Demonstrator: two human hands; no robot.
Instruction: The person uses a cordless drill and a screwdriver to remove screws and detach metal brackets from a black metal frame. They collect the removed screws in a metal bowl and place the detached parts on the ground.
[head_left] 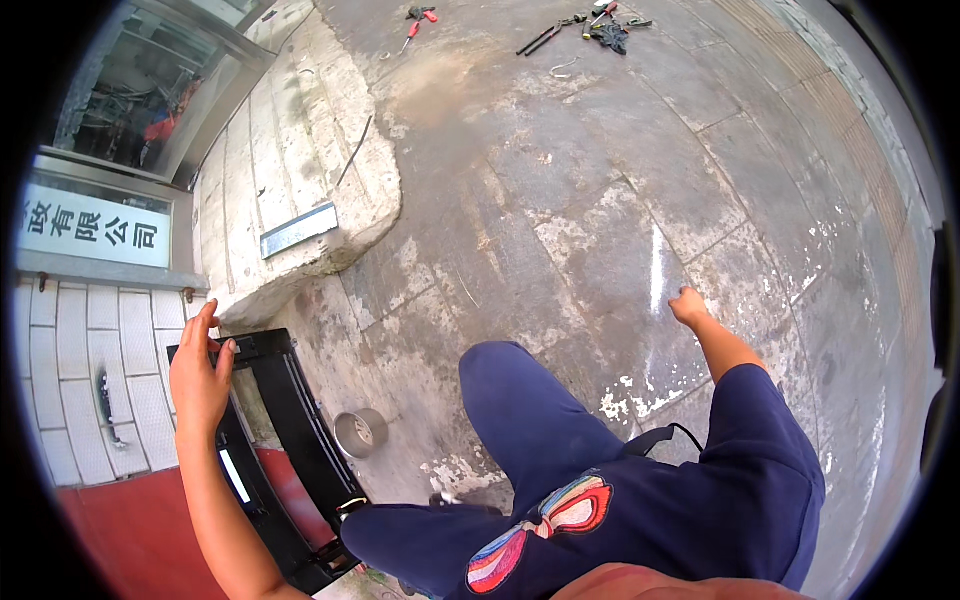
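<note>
My left hand [203,375] is raised at the left with its fingers and thumb apart, holding nothing. It is nearest the upper corner of a large black rectangular frame [315,415] standing beside the tiled wall; whether it touches the frame, I cannot tell. Out to the right, my right hand [688,307] has its fingers curled in over the pavement. What those fingers hold, if anything, is hidden. A white streak [656,270] lies on the paving next to that hand. Close by the frame sits a round metal pot [361,433] with small bits inside.
On the pale stone step [350,205] lie a flat pale strip [299,231] and a thin dark rod [355,150]. Farther off are a red-handled screwdriver [411,35], a long black-handled tool [548,36] and dark gloves [610,38]. A glass door [130,90] stands at upper left.
</note>
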